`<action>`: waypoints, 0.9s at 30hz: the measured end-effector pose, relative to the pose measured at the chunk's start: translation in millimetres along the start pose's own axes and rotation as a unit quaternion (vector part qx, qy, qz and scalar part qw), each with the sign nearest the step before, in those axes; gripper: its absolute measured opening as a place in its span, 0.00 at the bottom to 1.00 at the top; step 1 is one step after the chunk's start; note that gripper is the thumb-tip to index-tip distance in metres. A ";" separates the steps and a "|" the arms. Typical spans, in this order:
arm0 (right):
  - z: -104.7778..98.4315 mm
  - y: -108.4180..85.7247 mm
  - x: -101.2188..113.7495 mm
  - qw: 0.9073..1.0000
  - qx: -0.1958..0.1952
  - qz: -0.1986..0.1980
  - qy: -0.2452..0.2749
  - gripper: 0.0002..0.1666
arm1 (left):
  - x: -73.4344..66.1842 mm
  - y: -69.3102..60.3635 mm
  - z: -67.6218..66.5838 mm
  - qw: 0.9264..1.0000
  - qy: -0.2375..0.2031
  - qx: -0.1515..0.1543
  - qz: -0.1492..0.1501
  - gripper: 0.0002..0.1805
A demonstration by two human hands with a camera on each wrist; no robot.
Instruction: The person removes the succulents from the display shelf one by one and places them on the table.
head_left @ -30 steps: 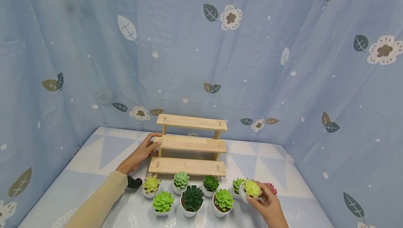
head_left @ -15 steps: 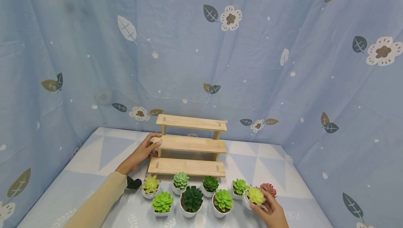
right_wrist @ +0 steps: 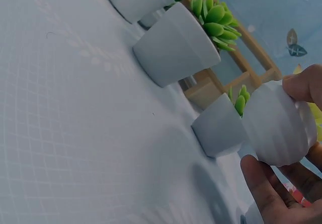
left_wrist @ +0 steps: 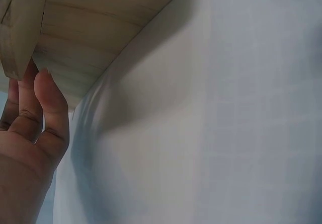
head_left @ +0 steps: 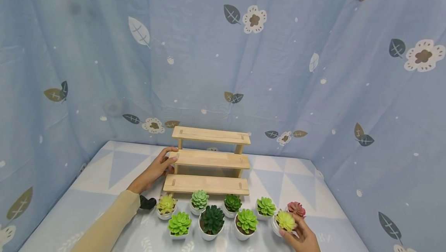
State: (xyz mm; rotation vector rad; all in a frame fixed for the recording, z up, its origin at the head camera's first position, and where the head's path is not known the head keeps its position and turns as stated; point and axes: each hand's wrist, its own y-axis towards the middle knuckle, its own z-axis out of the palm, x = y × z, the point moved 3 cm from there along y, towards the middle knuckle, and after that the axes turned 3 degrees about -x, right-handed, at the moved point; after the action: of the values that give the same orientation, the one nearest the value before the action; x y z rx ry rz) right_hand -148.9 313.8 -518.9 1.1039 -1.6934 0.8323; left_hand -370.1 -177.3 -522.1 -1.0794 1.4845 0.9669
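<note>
My left hand (head_left: 158, 168) grips the left end of the middle board of a three-tier wooden plant stand (head_left: 210, 160). In the left wrist view, fingers reach around the wood edge (left_wrist: 22, 38) from below. My right hand (head_left: 302, 235) holds a potted yellow-green succulent (head_left: 285, 220) by its ribbed white pot (right_wrist: 279, 123), thumb on one side and fingers on the other. That pot looks raised off the table in the right wrist view, with a shadow beneath. Beside it stand a light green succulent (head_left: 266, 206) and a pink one (head_left: 296, 208).
Several potted succulents stand in front of the stand, among them a dark green one (head_left: 213, 220), a bright green one (head_left: 246, 221) and a yellow-green one (head_left: 166, 204). A small black object (head_left: 148, 203) lies by the left wrist. A blue patterned curtain (head_left: 195, 70) surrounds the table.
My right hand has moved slightly right and toward me with the yellow-green succulent, leaving the light green and pink ones more visible. The left hand stays on the stand.
</note>
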 end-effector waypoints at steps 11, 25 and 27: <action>-1.2 3.9 -12.3 0.999 -0.018 0.036 -0.006 0.49 | 0.2 0.5 -1.1 1.000 -0.003 -0.001 0.002 0.28; 3.2 6.6 -25.1 0.999 -0.016 0.026 -0.026 0.48 | -0.9 -1.1 -0.3 1.000 0.000 0.000 0.007 0.28; 3.4 7.4 -26.3 0.999 -0.014 0.025 -0.028 0.48 | -1.1 -0.9 -0.1 1.000 -0.001 0.000 0.006 0.28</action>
State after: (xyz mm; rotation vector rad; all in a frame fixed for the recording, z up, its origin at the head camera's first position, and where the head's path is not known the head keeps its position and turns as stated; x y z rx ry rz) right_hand -152.4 321.6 -545.1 1.0795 -1.7793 0.8140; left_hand -369.1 -177.5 -521.0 -1.0705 1.4911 0.9770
